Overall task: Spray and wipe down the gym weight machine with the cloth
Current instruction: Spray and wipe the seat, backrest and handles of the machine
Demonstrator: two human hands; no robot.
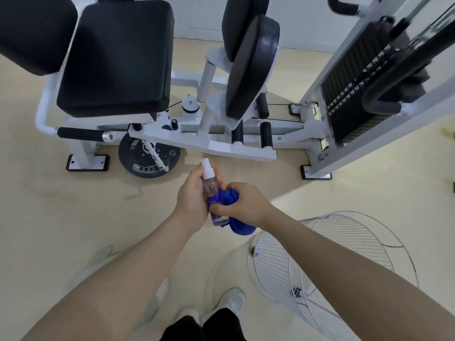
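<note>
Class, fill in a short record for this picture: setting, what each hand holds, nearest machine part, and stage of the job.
setting: gym weight machine on a pale floor
left hand: grips spray bottle
right hand: holds blue cloth, thumb on the bottle
nearest machine part: white frame rail
beside person: wire fan guard
stage: no wiping yet

The spray bottle's (pixel 213 193) label is too blurred to read.
</note>
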